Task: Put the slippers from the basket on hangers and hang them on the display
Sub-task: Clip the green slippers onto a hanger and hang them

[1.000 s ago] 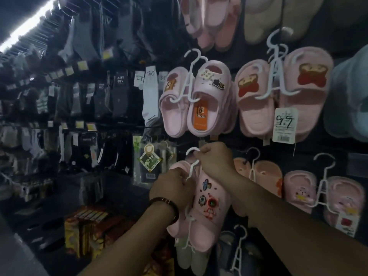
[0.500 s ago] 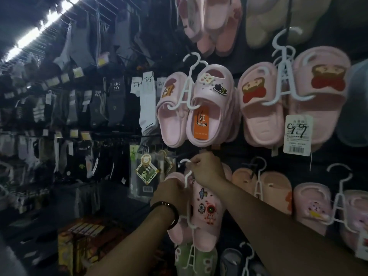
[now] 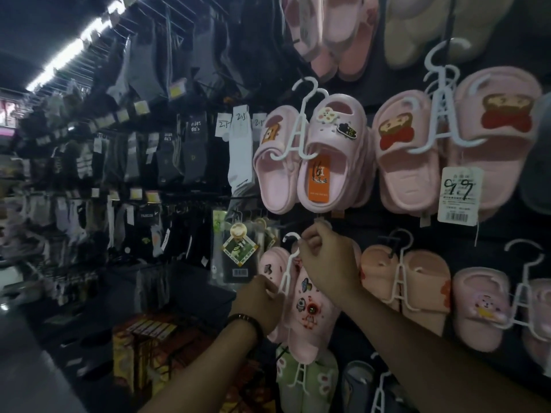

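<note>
At the display (image 3: 372,231), right hand (image 3: 328,263) above left hand (image 3: 261,305), both pinching hanger (image 3: 287,272).

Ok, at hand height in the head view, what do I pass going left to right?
Black socks → carded packet → left hand → hanger → right hand → orange slippers → pink slippers at the far right.

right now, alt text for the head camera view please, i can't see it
Two hands hold a pair of pink slippers on a white hanger up to a dark shop display: the right hand pinches the hanger below its hook, the left hand grips it lower down. Other slippers hang around it, socks to the left.
</note>
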